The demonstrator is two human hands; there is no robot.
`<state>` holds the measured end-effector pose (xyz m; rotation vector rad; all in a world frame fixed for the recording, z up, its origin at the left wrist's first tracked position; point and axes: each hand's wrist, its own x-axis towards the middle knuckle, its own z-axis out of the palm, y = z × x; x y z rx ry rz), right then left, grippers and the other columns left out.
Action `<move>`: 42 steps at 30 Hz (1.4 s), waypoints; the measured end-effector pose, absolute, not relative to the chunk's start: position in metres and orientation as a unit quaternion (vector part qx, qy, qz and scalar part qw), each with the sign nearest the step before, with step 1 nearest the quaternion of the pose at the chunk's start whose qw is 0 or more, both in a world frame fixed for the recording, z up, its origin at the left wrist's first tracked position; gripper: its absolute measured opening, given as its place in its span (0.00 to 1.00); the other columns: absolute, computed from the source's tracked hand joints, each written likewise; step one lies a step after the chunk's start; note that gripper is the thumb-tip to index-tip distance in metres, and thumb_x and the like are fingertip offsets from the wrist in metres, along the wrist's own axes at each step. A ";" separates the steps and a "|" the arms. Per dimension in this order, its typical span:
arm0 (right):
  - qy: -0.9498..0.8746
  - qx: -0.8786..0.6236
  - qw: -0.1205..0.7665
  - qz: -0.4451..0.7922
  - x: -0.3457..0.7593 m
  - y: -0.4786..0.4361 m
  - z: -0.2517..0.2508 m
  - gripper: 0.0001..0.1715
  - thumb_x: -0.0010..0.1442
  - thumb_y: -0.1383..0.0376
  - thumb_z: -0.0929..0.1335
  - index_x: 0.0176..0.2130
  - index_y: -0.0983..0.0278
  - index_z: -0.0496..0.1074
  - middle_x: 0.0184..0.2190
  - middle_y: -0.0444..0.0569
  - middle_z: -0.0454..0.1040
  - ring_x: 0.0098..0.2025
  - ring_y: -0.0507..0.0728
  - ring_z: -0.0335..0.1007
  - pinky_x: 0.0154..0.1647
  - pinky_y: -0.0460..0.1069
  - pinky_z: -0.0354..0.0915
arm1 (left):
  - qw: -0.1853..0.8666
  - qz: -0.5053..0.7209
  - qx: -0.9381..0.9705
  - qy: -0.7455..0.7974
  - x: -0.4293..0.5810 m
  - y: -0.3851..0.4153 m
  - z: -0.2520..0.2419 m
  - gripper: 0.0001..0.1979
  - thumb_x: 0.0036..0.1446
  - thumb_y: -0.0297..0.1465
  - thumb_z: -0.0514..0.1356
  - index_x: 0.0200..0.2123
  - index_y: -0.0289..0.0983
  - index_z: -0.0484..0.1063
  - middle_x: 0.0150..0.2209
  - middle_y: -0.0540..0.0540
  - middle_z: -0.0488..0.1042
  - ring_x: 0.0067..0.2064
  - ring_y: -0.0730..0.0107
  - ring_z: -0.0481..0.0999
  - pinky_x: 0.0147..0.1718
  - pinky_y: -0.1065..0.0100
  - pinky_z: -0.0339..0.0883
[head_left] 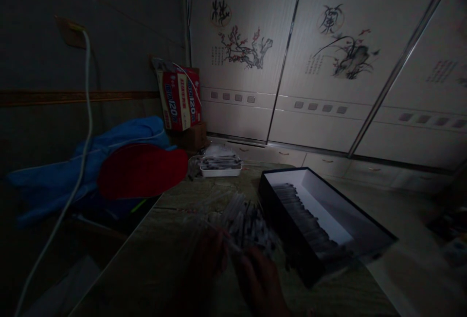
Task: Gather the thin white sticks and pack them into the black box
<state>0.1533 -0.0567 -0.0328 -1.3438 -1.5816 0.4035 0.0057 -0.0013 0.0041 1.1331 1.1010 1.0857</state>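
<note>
The scene is very dark. My left hand [207,263] and my right hand [260,280] are close together at the near edge of the table [160,253]. Both touch a heap of small pale wrapped items [248,222], and thin clear wrap seems stretched between them. What each hand grips is too dim to make out. Just right of the heap stands a black box with a white inside [350,219], a row of dark items packed along its left side.
A small white tray [221,166] of similar items sits at the table's far end. A red round object [140,171] and blue cloth [109,146] lie left, with a white cable [78,161] hanging. A red carton [180,98] stands by painted cupboard doors [292,64].
</note>
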 end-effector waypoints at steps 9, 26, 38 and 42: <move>-0.640 -0.554 0.476 0.237 0.149 -0.054 -0.026 0.24 0.67 0.55 0.55 0.26 0.61 0.67 0.20 0.43 0.69 0.23 0.51 0.66 0.26 0.43 0.61 | 0.568 0.479 0.486 0.460 0.006 0.000 0.004 0.25 0.48 0.53 0.56 0.29 0.35 0.69 0.16 0.56 0.66 0.13 0.81 0.59 0.13 0.75 0.51; -0.592 -0.597 0.522 0.146 0.142 -0.059 -0.040 0.25 0.61 0.45 0.59 0.35 0.58 0.75 0.30 0.49 0.77 0.32 0.55 0.73 0.34 0.46 0.66 | 0.582 0.478 0.447 0.483 0.003 -0.005 0.017 0.24 0.47 0.53 0.58 0.29 0.36 0.70 0.17 0.55 0.68 0.15 0.79 0.62 0.15 0.75 0.55; -0.584 -0.614 0.516 0.124 0.145 -0.063 -0.033 0.22 0.56 0.43 0.63 0.34 0.54 0.75 0.28 0.47 0.77 0.34 0.59 0.73 0.34 0.48 0.67 | 0.584 0.478 0.462 0.467 0.008 0.000 0.003 0.24 0.47 0.54 0.56 0.28 0.37 0.70 0.18 0.53 0.69 0.13 0.78 0.61 0.12 0.74 0.52; -0.593 -0.603 0.507 0.164 0.145 -0.059 -0.030 0.25 0.61 0.45 0.59 0.28 0.56 0.73 0.20 0.45 0.72 0.24 0.54 0.70 0.26 0.45 0.65 | 0.574 0.462 0.467 0.488 0.009 0.000 0.004 0.25 0.45 0.55 0.56 0.26 0.37 0.70 0.14 0.53 0.67 0.12 0.77 0.61 0.12 0.73 0.52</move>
